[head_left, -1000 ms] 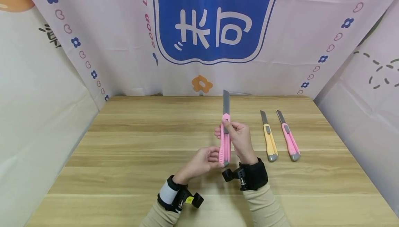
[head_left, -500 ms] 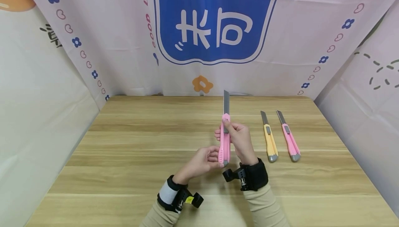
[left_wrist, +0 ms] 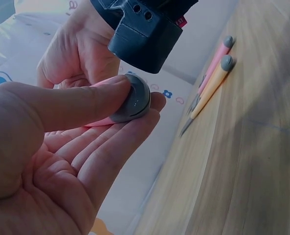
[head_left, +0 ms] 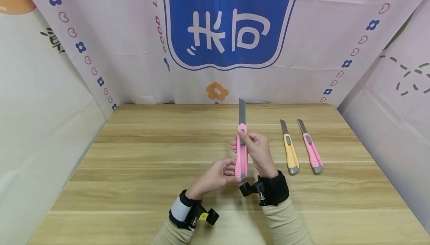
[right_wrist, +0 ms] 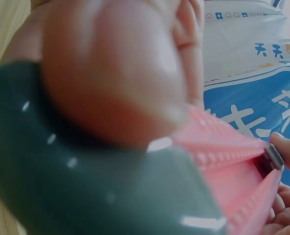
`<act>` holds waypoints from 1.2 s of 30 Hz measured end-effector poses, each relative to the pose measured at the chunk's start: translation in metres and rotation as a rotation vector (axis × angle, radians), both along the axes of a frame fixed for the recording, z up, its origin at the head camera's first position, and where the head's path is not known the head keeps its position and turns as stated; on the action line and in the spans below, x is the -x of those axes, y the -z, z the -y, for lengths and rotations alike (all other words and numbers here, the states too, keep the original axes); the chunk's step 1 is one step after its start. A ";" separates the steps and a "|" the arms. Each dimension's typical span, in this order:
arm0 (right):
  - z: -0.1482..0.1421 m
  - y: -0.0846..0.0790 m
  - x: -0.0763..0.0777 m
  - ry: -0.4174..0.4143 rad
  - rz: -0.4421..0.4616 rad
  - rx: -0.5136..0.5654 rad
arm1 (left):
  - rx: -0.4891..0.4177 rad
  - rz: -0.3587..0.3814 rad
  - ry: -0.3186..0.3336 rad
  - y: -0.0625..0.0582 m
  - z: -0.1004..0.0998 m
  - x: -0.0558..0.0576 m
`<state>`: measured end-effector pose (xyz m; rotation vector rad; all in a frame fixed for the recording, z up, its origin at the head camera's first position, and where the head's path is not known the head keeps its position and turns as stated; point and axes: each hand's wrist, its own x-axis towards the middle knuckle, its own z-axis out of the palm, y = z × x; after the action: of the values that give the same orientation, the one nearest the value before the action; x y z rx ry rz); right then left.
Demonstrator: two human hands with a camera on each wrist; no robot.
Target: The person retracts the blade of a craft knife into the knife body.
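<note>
A pink utility knife is held above the table between both hands, its grey blade extended and pointing away toward the back cloth. My left hand pinches the knife's grey end cap between thumb and fingers. Higher up the handle, my right hand grips it, with the thumb at the grey slider. To the right, a yellow utility knife and a second pink utility knife lie side by side on the table, blades out and pointing away.
The wooden table meets a printed cloth along its back edge. White cloth walls rise at both sides. Each wrist wears a black strap with a small camera.
Both hands and the pink utility knife stay almost still. The whole head view shifts very slightly.
</note>
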<state>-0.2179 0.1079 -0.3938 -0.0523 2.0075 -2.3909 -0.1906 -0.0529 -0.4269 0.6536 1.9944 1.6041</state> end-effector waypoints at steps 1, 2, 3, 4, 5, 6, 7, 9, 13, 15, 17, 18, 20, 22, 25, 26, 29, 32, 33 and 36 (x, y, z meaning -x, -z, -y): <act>0.000 0.000 0.000 -0.001 0.000 0.000 | -0.002 0.000 0.001 0.000 0.000 0.000; 0.000 0.000 0.000 -0.003 0.000 0.002 | -0.003 -0.006 0.005 0.001 0.000 0.000; 0.000 0.000 0.000 -0.004 0.000 0.003 | -0.006 -0.006 0.007 0.001 0.001 0.000; 0.000 0.000 0.000 -0.007 -0.002 0.006 | -0.007 -0.007 0.009 0.001 0.001 0.000; 0.000 0.000 0.000 -0.009 -0.003 0.008 | -0.008 -0.004 0.008 0.001 0.001 0.000; 0.000 0.000 0.000 -0.010 -0.006 0.011 | -0.006 -0.001 0.006 0.001 0.001 0.000; 0.000 0.000 0.000 -0.012 -0.005 0.014 | -0.006 0.001 0.004 0.001 0.000 0.000; 0.001 0.000 0.000 -0.013 -0.002 0.013 | -0.004 0.006 -0.002 0.000 0.000 0.000; 0.001 0.000 0.000 -0.016 0.014 0.001 | 0.000 0.005 -0.014 -0.001 0.000 -0.001; 0.000 0.000 0.000 -0.017 0.030 -0.007 | -0.002 0.002 -0.018 -0.002 0.001 -0.001; 0.000 0.000 0.001 -0.017 0.050 -0.018 | -0.005 -0.008 -0.019 -0.002 0.001 -0.001; 0.000 0.000 0.001 -0.014 0.062 -0.022 | -0.007 -0.014 -0.018 -0.002 0.002 -0.001; 0.000 0.000 0.001 -0.010 0.084 -0.029 | -0.012 -0.023 -0.014 -0.002 0.002 -0.001; 0.001 0.001 0.002 -0.010 0.103 -0.021 | -0.015 -0.031 -0.015 -0.002 0.003 0.000; 0.004 0.001 0.001 -0.008 0.118 -0.003 | -0.015 -0.035 -0.022 -0.003 0.004 0.000; 0.005 0.001 0.001 -0.004 0.120 0.006 | -0.016 -0.035 -0.025 -0.003 0.004 0.000; 0.008 0.000 0.001 0.024 0.109 0.030 | -0.017 -0.038 -0.031 -0.002 0.005 0.000; 0.009 0.000 0.000 0.044 0.088 0.048 | -0.016 -0.035 -0.029 -0.002 0.005 0.000; 0.009 -0.001 0.000 0.045 0.081 0.048 | -0.015 -0.032 -0.028 -0.002 0.005 0.000; 0.009 -0.001 -0.001 0.044 0.069 0.039 | -0.014 -0.019 -0.020 -0.002 0.005 0.000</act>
<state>-0.2167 0.0992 -0.3927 0.0729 1.9531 -2.4223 -0.1910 -0.0575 -0.4248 0.6584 2.0112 1.6301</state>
